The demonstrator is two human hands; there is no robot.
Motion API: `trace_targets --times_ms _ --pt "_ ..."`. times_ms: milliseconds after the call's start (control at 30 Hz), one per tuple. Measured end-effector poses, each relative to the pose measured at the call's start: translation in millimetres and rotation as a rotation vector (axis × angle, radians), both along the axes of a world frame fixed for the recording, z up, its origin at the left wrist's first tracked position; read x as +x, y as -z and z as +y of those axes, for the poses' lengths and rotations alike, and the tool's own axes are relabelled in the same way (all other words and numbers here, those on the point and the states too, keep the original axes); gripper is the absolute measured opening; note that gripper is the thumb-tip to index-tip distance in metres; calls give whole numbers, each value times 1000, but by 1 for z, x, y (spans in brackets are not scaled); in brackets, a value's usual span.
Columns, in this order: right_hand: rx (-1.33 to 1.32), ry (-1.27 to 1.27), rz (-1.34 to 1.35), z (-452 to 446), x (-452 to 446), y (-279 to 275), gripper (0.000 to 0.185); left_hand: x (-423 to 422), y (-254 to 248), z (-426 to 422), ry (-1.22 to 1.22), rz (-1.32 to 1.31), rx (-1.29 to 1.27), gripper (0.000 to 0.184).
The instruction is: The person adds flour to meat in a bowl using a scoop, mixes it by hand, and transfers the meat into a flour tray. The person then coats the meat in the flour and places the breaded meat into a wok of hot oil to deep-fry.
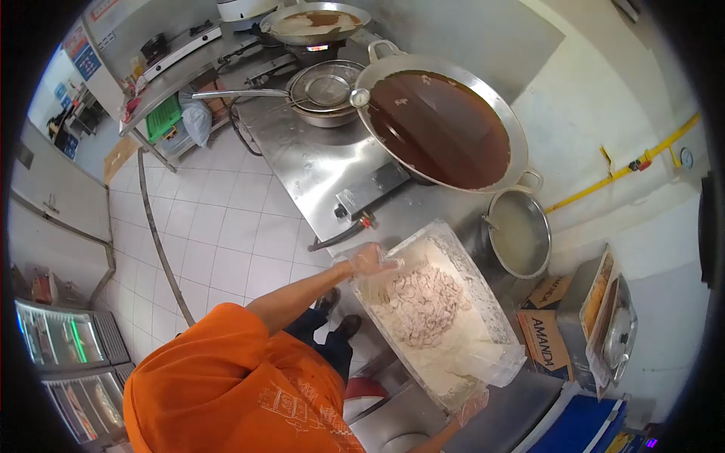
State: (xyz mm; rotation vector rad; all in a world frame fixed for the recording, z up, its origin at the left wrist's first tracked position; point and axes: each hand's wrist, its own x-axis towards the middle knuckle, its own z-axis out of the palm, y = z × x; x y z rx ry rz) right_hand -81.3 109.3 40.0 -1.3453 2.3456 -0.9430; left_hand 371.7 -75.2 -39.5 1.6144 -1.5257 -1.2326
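A white rectangular tub (483,283) holds flour and a heap of flour-coated strips (427,302) that look like raw meat. My left hand (368,260), in a clear plastic glove, grips the tub's upper left corner with the thumb over the rim. At the lower end, my right hand (470,408), also gloved, is closed around the rim; some of its fingers are hidden. Inside the tub near the right hand lies a clear plastic container (495,362), tilted on the flour.
A large wok of brown oil (438,128) sits on the steel counter (291,162), beside strainers over a bowl (325,87). A steel pot (521,234) of cloudy liquid stands beyond the tub. Cardboard boxes (545,340) and a gas pipe (604,181) line the wall.
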Motion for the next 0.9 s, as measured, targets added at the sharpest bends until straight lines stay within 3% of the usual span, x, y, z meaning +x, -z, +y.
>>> trace_targets --times_ms 100,200,300,400,500,600,733,833,900 --pt "0 -18 -16 -2 9 -5 41 4 23 14 13 -379 -293 51" --pt "49 -21 -72 5 29 -22 44 49 -9 49 66 237 71 60" --pt "164 -17 -141 10 77 -53 47 120 -66 98 -18 208 -64 56" --pt "285 -10 -240 13 151 -68 50 220 -43 134 -123 -10 -42 53" --pt "353 -29 -307 25 247 -68 54 335 -20 166 -201 108 25 49" --pt "185 -171 -247 32 364 -53 41 437 -46 178 -434 170 120 47" --pt "-108 -465 -68 -12 482 -24 28 580 -30 175 -460 10 163 50" --pt "-171 -423 -16 -40 563 -8 28 646 -69 149 -531 -205 202 55" --pt "-161 -357 -57 -65 589 35 29 690 -61 125 -548 -93 180 54"
